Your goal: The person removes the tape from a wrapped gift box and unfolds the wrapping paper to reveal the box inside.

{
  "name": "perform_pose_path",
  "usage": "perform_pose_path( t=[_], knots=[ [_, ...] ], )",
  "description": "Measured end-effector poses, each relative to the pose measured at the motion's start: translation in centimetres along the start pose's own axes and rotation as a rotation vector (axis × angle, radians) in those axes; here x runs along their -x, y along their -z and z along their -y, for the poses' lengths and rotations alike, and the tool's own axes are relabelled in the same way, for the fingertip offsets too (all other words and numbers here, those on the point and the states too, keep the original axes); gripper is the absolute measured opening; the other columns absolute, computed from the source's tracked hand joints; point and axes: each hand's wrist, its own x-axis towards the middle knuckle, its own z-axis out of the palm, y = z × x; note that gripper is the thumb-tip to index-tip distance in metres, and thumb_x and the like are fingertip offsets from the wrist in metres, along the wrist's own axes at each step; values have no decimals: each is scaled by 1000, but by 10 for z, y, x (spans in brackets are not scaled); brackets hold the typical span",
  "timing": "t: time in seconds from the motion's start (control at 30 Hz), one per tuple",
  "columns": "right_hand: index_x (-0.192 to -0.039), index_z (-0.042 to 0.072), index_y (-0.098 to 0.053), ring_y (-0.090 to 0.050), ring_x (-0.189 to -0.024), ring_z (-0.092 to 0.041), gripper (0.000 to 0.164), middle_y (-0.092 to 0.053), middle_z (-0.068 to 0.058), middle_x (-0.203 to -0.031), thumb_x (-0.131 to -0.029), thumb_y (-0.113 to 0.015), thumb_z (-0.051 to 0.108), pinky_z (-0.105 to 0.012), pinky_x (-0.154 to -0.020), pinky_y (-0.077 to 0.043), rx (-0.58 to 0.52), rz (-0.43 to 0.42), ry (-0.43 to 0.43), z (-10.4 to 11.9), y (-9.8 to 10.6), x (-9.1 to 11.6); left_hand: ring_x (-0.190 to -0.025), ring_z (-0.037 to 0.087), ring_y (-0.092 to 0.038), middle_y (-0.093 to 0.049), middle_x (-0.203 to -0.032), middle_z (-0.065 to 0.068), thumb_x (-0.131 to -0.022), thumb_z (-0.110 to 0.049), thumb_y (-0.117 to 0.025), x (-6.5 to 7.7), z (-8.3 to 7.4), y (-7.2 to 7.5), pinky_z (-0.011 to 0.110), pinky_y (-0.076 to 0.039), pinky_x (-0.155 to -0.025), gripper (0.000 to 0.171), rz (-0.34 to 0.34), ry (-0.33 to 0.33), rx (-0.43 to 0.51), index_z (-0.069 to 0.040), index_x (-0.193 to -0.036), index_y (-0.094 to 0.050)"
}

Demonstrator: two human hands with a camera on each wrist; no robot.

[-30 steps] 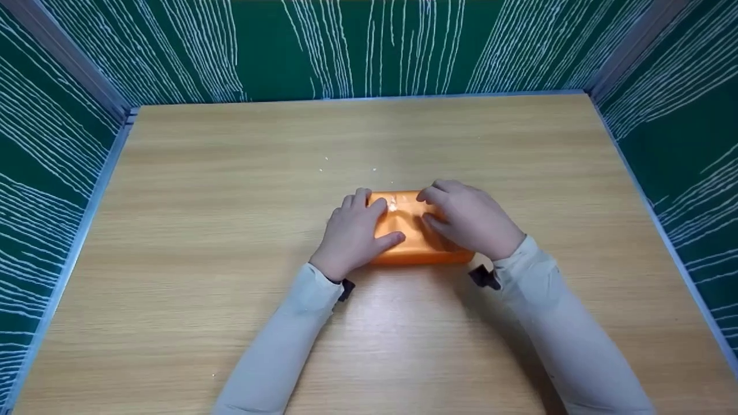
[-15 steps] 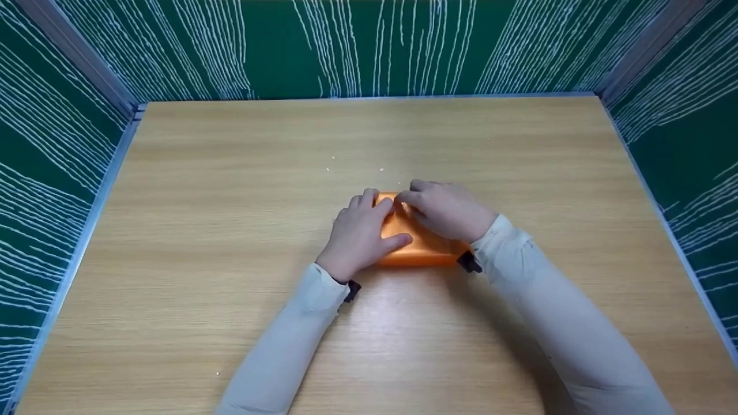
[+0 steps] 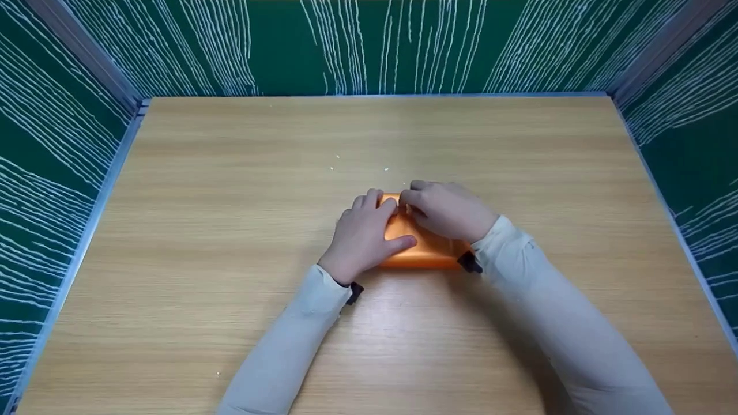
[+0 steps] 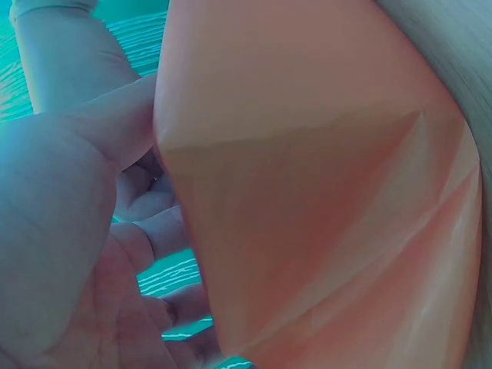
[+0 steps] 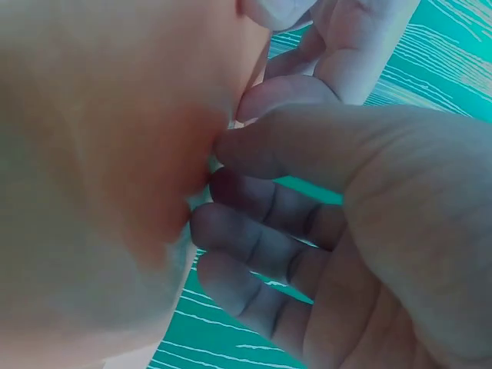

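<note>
Seen from the head, an orange pack lies on the desk just right of the centre of the frame, between two hands that hide much of it. We see its near edge and a central strip of its top; the left end is covered by the left hand, the right part by the right hand. The left fingers are spread over the pack, thumb extended across its top, pressing rather than clasping. The right fingers are bent, pinching at the pack toward its upper edge; we cannot make out exactly what lies between their tips.

In the left wrist view the creased pack fills the right side, cut off above and below, and conceals the left fingertips. In the right wrist view it blurs at left, with a pale strip, hard to identify, beside the right fingertips. Both sleeves leave the lower frame; white lines mark the green walls, which run out of view.
</note>
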Motion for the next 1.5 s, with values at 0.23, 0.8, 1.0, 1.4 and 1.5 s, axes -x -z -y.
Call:
perform_pose_path(
  t=[0.23, 0.8, 1.0, 1.4, 1.5],
  knots=[
    [-126, 13, -73, -64, -86, -27, 29, -69, -9, -104, -98, -73, 18, -39, -91, -57, -4, 14, -5, -1, -2, -1, -130, 33, -48, -45, -148, 14, -91, -66, -65, 0, 0, -1, 52, -48, -99, 72, 6, 9, 7, -15, -142, -56],
    [-122, 12, -74, -66, -86, -27, 23, -69, -9, -103, -100, -69, 16, -40, -91, -58, -18, 4, 24, -7, -1, -4, -125, 32, -49, -46, -145, 12, -91, -67, -65, -4, -1, -5, 49, -49, -96, 70, -2, -2, -5, -17, -139, -57],
    [-116, 9, -77, -62, -81, -27, 19, -68, -10, -97, -98, -72, 12, -40, -86, -58, -37, -2, 40, -7, 2, -3, -121, 33, -51, -48, -141, 13, -91, -65, -67, -4, -1, -5, 49, -50, -91, 62, -20, -23, 19, -14, -125, -58],
    [-124, 13, -73, -66, -88, -25, 27, -71, -8, -106, -100, -71, 24, -40, -93, -57, -14, 29, -12, 1, 0, -15, -128, 32, -48, -46, -146, 14, -91, -66, -66, -1, 3, -2, 50, -48, -98, 72, 0, -4, 2, -15, -141, -54],
    [-124, 11, -73, -65, -86, -27, 28, -70, -10, -105, -100, -70, 25, -41, -91, -58, -15, 21, -36, 3, -1, -16, -128, 31, -47, -46, -146, 13, -91, -66, -66, -2, 2, -2, 49, -48, -99, 73, 9, 4, -1, -15, -142, -52]
  ],
)
